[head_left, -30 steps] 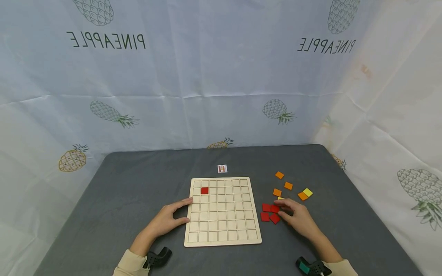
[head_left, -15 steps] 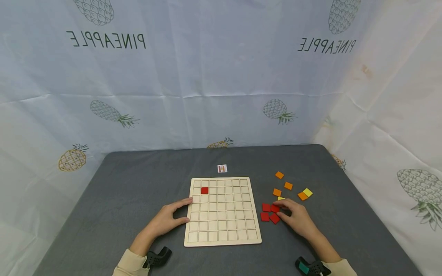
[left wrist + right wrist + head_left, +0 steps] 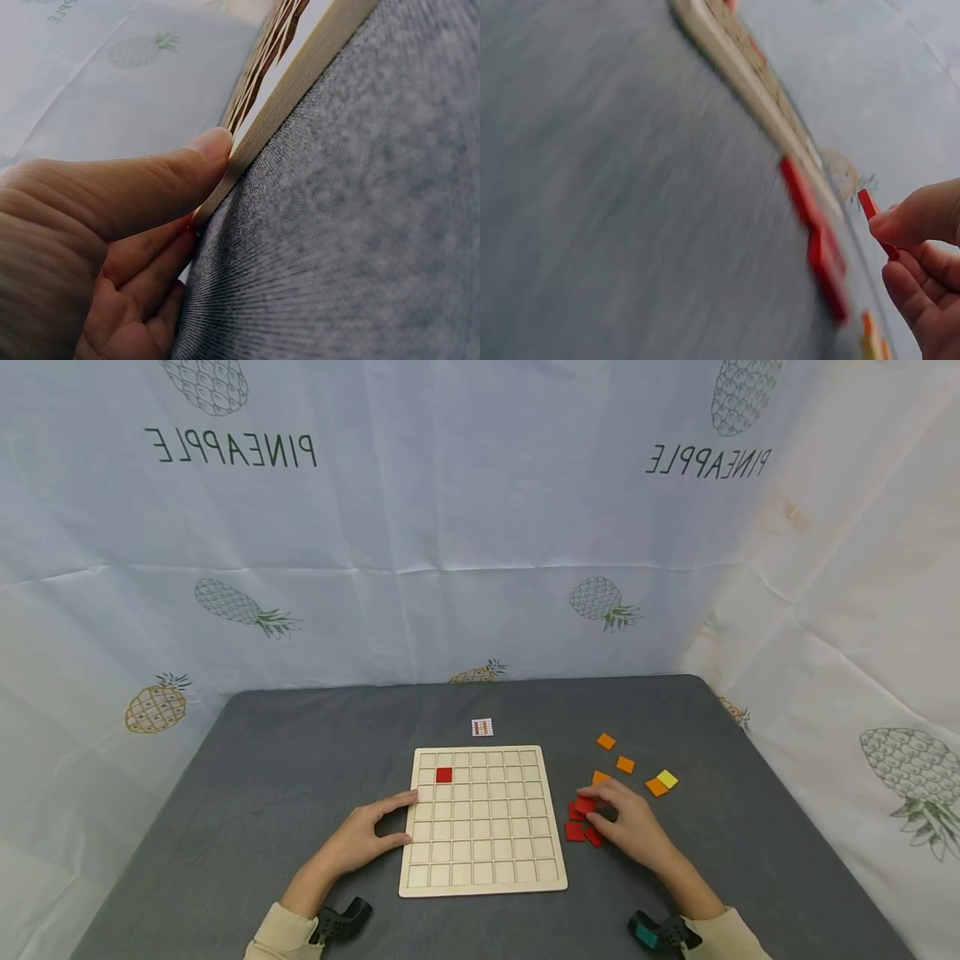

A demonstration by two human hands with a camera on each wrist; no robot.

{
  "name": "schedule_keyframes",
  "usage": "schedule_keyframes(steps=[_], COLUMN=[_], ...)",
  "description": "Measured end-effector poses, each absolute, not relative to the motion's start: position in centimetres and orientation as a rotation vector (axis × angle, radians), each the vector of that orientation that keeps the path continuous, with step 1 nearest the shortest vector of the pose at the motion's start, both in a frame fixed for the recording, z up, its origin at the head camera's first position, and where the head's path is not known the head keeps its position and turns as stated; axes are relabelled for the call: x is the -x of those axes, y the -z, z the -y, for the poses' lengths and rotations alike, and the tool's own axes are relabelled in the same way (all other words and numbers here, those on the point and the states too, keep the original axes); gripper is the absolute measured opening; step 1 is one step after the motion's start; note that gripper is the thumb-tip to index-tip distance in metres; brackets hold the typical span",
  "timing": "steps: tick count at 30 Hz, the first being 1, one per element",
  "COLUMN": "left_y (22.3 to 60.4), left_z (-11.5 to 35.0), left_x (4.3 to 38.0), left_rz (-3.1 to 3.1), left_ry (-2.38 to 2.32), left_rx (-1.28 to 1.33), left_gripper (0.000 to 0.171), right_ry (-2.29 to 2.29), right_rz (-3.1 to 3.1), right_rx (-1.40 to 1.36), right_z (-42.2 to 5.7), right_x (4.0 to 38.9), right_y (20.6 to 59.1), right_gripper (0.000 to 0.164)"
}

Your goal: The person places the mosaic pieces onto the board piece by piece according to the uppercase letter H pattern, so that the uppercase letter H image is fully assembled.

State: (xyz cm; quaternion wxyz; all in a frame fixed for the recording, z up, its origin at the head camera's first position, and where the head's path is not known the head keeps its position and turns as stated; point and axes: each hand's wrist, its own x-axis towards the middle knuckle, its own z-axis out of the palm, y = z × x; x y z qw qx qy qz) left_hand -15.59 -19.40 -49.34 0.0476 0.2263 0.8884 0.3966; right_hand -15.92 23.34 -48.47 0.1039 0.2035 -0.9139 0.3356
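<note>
Between the thumb and fingertips of my right hand (image 3: pixel 632 827) a red square tile (image 3: pixel 866 203) is pinched, raised off the table in the right wrist view. Several other red tiles (image 3: pixel 574 832) lie just below it, right of the wooden grid board (image 3: pixel 483 890). My left hand (image 3: pixel 362 837) rests at the board's left edge, thumb and fingers spread. In the left wrist view the thumb tip (image 3: pixel 212 142) touches the board's side. One red tile (image 3: pixel 444 775) sits in a cell in the board's second row from the back.
Several orange tiles (image 3: pixel 626 765) and a yellow tile (image 3: pixel 667 779) lie farther back on the right of the grey table (image 3: pixel 315 752). A small printed card (image 3: pixel 482 727) lies behind the board. A pineapple-print curtain (image 3: pixel 465 527) hangs behind the table.
My right hand has taken up a red tile from the group and moved slightly left and toward the back with it. The left hand and the board stay in place.
</note>
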Motion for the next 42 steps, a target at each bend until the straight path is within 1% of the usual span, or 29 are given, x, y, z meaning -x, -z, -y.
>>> schedule_keyframes(steps=[10, 26, 35, 42], left_y=[49.6, 49.7, 49.7, 49.8], left_z=[19.5, 19.5, 19.6, 19.6], left_x=[15.6, 15.7, 15.7, 15.7], left_rz=[-2.718, -2.723, -2.739, -2.739], left_ry=[-1.197, -1.198, -1.19, -1.187], left_rx=[-0.705, -0.7, -0.719, -0.716], left_gripper=[0.06, 0.06, 0.058, 0.059], right_ry=[-1.176, -1.347, -1.277, -1.199], right_rz=[2.661, 2.709, 2.822, 2.887], right_rx=[-0.804, -1.031, -1.063, -1.043], right_z=[-18.3, -9.7, -6.1, -4.9], right_x=[17.7, 20.8, 21.7, 22.2], right_y=[46.5, 45.8, 46.5, 47.6], right_gripper=[0.032, 0.028, 0.027, 0.03])
